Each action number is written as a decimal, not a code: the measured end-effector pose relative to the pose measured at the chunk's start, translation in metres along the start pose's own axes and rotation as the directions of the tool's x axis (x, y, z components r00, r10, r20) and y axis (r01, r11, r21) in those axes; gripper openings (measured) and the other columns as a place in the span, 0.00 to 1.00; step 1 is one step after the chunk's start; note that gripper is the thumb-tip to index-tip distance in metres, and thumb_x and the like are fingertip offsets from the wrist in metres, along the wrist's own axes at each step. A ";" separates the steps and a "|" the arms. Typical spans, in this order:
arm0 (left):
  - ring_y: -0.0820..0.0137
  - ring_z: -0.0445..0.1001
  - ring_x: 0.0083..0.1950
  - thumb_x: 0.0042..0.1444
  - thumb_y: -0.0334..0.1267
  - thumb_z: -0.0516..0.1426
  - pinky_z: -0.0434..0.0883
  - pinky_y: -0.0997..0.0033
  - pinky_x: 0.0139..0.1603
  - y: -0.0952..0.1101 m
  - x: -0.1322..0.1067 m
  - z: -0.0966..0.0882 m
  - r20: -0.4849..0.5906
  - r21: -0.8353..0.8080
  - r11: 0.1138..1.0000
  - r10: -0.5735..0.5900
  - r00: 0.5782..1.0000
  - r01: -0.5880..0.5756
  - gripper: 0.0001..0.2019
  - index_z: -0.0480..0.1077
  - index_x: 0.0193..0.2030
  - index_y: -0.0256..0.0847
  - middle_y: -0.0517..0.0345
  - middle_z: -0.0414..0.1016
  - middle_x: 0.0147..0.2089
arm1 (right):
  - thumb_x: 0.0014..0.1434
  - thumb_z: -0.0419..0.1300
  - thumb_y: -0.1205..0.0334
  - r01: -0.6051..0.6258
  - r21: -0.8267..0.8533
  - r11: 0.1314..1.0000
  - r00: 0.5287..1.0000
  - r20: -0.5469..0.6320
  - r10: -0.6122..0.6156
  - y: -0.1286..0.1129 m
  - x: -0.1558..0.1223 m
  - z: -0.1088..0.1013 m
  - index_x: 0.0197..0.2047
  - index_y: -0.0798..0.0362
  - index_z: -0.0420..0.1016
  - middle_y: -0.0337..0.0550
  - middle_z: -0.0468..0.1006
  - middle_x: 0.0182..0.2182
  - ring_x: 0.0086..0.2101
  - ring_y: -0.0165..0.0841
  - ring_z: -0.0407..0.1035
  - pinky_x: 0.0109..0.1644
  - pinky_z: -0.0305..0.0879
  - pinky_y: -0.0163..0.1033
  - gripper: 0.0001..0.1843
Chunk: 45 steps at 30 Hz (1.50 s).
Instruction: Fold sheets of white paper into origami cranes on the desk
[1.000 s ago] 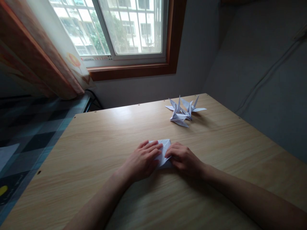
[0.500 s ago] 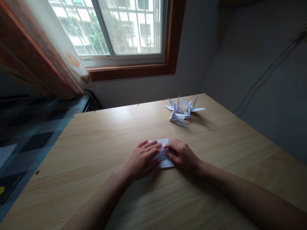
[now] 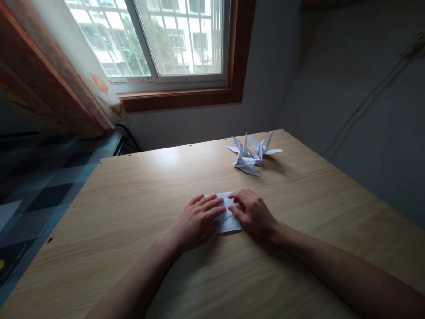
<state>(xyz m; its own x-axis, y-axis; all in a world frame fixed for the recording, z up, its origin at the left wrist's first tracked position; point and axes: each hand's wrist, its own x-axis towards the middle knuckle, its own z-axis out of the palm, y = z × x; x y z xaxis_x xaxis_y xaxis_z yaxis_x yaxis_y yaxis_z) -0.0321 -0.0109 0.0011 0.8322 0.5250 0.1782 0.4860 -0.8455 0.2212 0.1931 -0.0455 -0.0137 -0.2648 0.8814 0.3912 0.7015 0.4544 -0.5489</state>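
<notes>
A small folded sheet of white paper [image 3: 229, 224] lies on the wooden table, crease lines showing on its face. My left hand [image 3: 204, 218] rests flat over its left part, fingers stretched out and pressing it down. At the paper's right side is my right hand [image 3: 253, 212], its fingers bent and the thumb and forefinger apart, with the tips at the sheet. Both hands hide parts of the paper's edges. Beyond them, a group of white origami cranes [image 3: 247, 160] stands on the table.
The light wooden table [image 3: 139, 195] reaches towards a wall with a window [image 3: 186, 40]. To the left are a dark checked cloth [image 3: 56, 195] and a patterned curtain [image 3: 49, 66]. A cable [image 3: 361, 106] runs down the right wall.
My right thumb and forefinger have spread apart, and the forefinger has moved up towards the paper's far edge. More of the paper's face shows between the hands. My left hand stays nearly still.
</notes>
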 end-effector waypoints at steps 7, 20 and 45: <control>0.58 0.65 0.65 0.66 0.42 0.48 0.60 0.50 0.64 0.004 0.002 -0.003 0.001 0.053 0.997 -0.058 0.998 0.058 0.18 0.67 0.60 0.47 0.53 0.67 0.65 | 0.61 0.59 0.65 0.034 -0.003 0.999 0.999 0.011 -0.034 0.002 -0.001 0.001 0.43 0.53 0.74 0.47 0.75 0.38 0.39 0.38 0.67 0.46 0.65 0.44 0.07; 0.55 0.60 0.67 0.63 0.43 0.52 0.57 0.47 0.65 0.000 0.001 0.000 0.064 0.082 0.996 -0.043 0.997 0.038 0.24 0.60 0.66 0.48 0.52 0.62 0.68 | 0.60 0.60 0.65 0.084 -0.023 0.996 0.994 0.078 -0.082 -0.001 0.000 -0.001 0.42 0.54 0.74 0.47 0.76 0.38 0.42 0.40 0.66 0.49 0.65 0.46 0.06; 0.55 0.59 0.67 0.64 0.45 0.51 0.57 0.49 0.66 0.002 0.001 -0.001 0.049 0.089 0.995 -0.050 0.998 0.046 0.25 0.58 0.67 0.48 0.49 0.60 0.69 | 0.59 0.60 0.66 0.111 0.012 0.994 0.989 0.098 -0.112 -0.001 0.000 -0.003 0.44 0.53 0.73 0.48 0.76 0.42 0.45 0.41 0.67 0.51 0.66 0.47 0.09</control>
<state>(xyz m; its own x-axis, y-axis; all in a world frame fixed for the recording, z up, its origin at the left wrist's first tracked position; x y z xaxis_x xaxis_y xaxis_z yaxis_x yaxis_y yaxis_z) -0.0303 -0.0120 0.0026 0.8188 0.5616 0.1194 0.5456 -0.8258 0.1429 0.1941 -0.0464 -0.0111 -0.4050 0.8336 0.3757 0.6601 0.5509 -0.5107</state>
